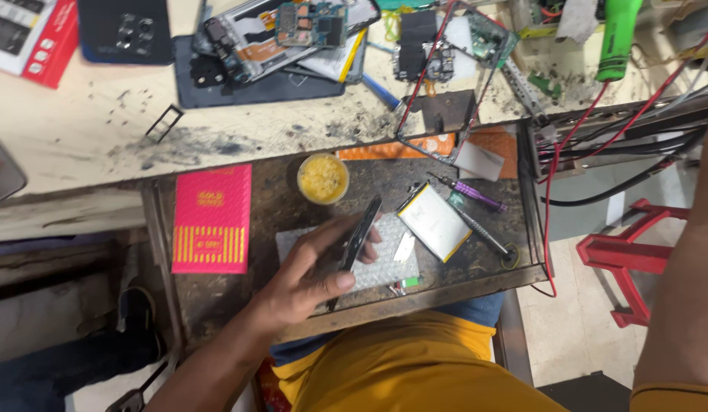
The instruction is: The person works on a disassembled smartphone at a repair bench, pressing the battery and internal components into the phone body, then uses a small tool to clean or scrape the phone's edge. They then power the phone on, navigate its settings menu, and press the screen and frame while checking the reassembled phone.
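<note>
Left hand (312, 271) grip closed around dark phone (360, 236), edge-on, above bubble wrap (384, 267)

1. The left arm comes up from the lower left of the frame, bare forearm slanting toward the centre.
2. The left hand (316, 271) sits just below the middle of the frame, back of the hand up, wrist straight.
3. Its fingers (331, 233) are curled and the thumb (335, 284) pressed in from below, closed in a grip.
4. The right arm runs down the right edge of the frame, bare, seen close.
5. The right hand is out of view.
</note>
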{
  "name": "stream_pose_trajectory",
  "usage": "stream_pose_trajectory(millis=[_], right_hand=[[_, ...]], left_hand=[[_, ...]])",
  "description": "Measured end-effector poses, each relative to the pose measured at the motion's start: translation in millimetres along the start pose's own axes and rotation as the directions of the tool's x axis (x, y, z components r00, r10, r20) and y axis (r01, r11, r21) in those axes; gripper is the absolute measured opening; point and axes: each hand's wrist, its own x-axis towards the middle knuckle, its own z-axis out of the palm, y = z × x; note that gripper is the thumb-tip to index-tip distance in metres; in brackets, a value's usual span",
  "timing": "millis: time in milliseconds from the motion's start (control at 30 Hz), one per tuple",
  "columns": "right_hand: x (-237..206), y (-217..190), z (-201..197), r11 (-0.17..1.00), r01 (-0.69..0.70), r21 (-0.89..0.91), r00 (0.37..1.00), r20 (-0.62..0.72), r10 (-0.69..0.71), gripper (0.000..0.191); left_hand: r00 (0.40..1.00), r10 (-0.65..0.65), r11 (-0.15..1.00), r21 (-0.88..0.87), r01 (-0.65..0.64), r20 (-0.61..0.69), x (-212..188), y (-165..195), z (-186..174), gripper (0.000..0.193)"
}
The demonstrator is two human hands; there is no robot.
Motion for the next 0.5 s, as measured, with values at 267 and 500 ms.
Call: stream_pose_trajectory(millis=[267, 500], right_hand=[[-68.1, -72.8, 17.9, 0.923, 0.033, 0.382, 0.999, 0.017, -0.043, 0.03], [-163.1, -95.6, 7.6, 0.9, -0.12, 0.419, 0.972, 0.233, 0.021, 0.033]], left_hand=[[0.997, 0.068, 0.997, -0.018, -0.069, -0.025, -44.8, -5.5, 9.5, 0.087], [0.983, 0.176, 0.892, 0.43, -0.139, -0.047, -61.6, -9.3, 21.1, 0.093]])
